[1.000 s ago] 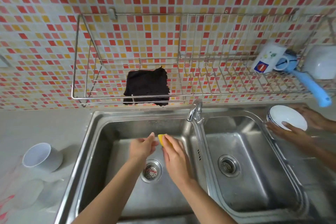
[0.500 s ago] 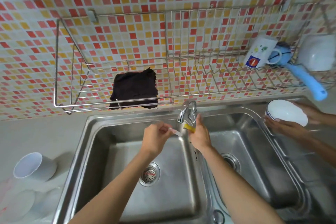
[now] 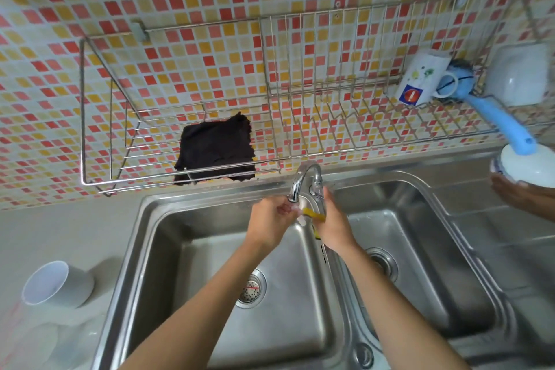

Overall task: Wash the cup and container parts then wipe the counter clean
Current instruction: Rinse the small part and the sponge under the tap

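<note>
Both hands have risen to the tap [image 3: 301, 182]. Left hand [image 3: 271, 221] is curled under the spout; right hand [image 3: 332, 225] pinches a yellow sponge [image 3: 313, 214].

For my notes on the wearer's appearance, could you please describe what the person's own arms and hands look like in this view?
Both forearms are bare as far as the frame shows, with no sleeves visible. The left hand and right hand wear no gloves, and no watch, bracelet or ring can be seen on the wrists or fingers. There are no marks or bandages that I can make out.
</note>
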A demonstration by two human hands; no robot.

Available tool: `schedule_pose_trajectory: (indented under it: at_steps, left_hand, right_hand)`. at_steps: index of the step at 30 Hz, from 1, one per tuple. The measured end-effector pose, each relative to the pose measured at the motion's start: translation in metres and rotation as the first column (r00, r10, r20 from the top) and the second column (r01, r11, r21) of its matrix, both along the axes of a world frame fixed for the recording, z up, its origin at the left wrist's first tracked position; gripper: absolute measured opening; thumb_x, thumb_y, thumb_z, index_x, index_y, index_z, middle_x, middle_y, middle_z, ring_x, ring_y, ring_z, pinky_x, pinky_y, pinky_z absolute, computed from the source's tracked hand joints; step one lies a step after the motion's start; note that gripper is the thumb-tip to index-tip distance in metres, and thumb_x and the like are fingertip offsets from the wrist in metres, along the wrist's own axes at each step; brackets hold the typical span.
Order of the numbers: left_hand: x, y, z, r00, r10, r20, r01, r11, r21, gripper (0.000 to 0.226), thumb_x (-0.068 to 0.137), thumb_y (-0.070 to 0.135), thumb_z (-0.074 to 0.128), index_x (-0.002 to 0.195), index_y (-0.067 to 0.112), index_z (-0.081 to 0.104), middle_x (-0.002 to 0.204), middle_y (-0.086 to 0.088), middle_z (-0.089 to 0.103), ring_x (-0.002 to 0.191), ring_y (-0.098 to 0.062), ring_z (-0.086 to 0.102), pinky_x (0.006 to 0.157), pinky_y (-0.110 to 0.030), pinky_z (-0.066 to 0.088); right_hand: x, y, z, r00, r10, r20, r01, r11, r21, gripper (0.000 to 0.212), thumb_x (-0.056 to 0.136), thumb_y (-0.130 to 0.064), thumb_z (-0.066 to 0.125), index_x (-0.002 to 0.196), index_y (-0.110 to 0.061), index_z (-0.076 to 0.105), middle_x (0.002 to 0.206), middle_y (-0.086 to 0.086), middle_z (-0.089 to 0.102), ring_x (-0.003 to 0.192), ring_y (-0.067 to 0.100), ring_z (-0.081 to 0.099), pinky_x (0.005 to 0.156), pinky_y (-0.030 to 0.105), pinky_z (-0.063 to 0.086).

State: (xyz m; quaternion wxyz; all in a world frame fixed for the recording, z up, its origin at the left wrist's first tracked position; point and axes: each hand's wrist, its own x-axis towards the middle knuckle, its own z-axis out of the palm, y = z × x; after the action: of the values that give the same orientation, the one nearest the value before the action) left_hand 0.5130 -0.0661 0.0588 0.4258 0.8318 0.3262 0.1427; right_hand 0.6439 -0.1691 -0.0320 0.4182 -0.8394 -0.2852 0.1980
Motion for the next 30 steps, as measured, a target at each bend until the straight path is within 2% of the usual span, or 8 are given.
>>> schedule_pose_trajectory:
  at_steps: [2,5,8,12,17,21,24,30]
  left_hand:
    - [-0.006,-0.001,0.0,1.0,0.012,0.021,-0.012,1.0,0.014,0.013,0.084,0.025,0.074,0.087,0.013,0.076,0.075,0.003,0.072,0.064,0.006,0.062,0.062,-0.009,0.043]
    - [-0.014,0.002,-0.003,0.996,0.06,0.065,-0.06,0.998,-0.001,0.009,0.085,0.02,0.074,0.089,0.013,0.077,0.073,0.003,0.07,0.057,0.01,0.059,0.061,-0.006,0.042]
    - [-0.016,0.004,-0.005,0.996,0.063,0.059,-0.062,0.998,-0.023,0.013,0.085,0.016,0.074,0.097,0.012,0.077,0.079,0.002,0.069,0.061,0.009,0.06,0.061,-0.001,0.041]
    - [-0.012,0.002,-0.012,0.997,0.066,0.051,-0.056,0.985,-0.166,0.02,0.086,0.016,0.073,0.105,0.013,0.075,0.088,-0.005,0.074,0.073,-0.008,0.067,0.071,-0.013,0.048]
    - [-0.012,0.002,-0.018,0.997,0.07,0.033,-0.064,0.984,-0.167,0.022,0.087,0.018,0.072,0.108,0.014,0.075,0.091,-0.007,0.074,0.065,0.001,0.06,0.064,-0.004,0.044]
    - [-0.02,0.006,-0.017,0.996,0.072,0.048,-0.064,0.988,-0.138,0.02,0.086,0.017,0.073,0.105,0.013,0.076,0.089,0.0,0.071,0.061,0.013,0.06,0.064,0.0,0.042]
    - [-0.035,0.011,-0.016,0.996,0.076,0.04,-0.071,0.99,-0.12,0.021,0.085,0.013,0.073,0.106,0.012,0.075,0.088,0.006,0.066,0.07,0.005,0.062,0.067,0.0,0.043]
    - [-0.09,0.031,-0.031,0.991,0.128,-0.042,-0.129,0.992,-0.004,0.019,0.085,0.022,0.074,0.104,0.019,0.077,0.094,0.002,0.07,0.082,-0.016,0.069,0.08,-0.026,0.054]
  right_hand:
    - [-0.005,-0.006,-0.002,0.992,-0.098,-0.081,0.1,0.995,0.015,0.085,0.086,-0.026,0.068,0.152,-0.028,0.015,0.149,0.006,0.04,0.128,0.028,0.048,0.101,0.039,0.044]
    - [-0.011,-0.018,-0.004,0.966,-0.185,-0.18,0.195,0.98,0.04,0.076,0.087,-0.024,0.067,0.15,-0.029,0.025,0.144,0.005,0.047,0.112,0.025,0.057,0.074,0.022,0.049]
    - [-0.015,-0.025,-0.008,0.907,-0.229,-0.353,0.277,0.957,0.091,0.059,0.089,-0.013,0.06,0.144,-0.027,0.04,0.141,0.008,0.048,0.108,0.021,0.056,0.076,0.023,0.044]
    - [-0.016,-0.027,-0.013,0.579,-0.16,-0.799,0.473,0.865,0.17,0.042,0.092,-0.002,0.051,0.132,-0.017,0.052,0.128,0.016,0.052,0.104,0.033,0.059,0.066,0.041,0.058]
    - [-0.02,-0.034,-0.017,0.277,-0.017,-0.961,0.522,0.842,0.135,0.035,0.094,-0.007,0.043,0.127,-0.011,0.055,0.122,0.026,0.058,0.105,0.039,0.061,0.075,0.045,0.057]
    - [-0.028,-0.03,-0.015,0.292,-0.072,-0.954,0.496,0.864,0.086,0.032,0.093,-0.018,0.054,0.122,-0.008,0.058,0.11,0.022,0.064,0.09,0.031,0.065,0.068,0.037,0.057]
    - [-0.037,-0.021,-0.009,0.297,-0.029,-0.954,0.438,0.892,0.109,0.029,0.088,-0.02,0.064,0.116,-0.011,0.062,0.104,0.016,0.063,0.083,0.025,0.064,0.062,0.029,0.055]
    - [-0.051,0.005,-0.006,0.312,0.04,-0.949,0.324,0.935,0.146,0.039,0.09,-0.002,0.053,0.123,-0.024,0.054,0.121,0.016,0.056,0.104,0.037,0.06,0.078,0.044,0.056]
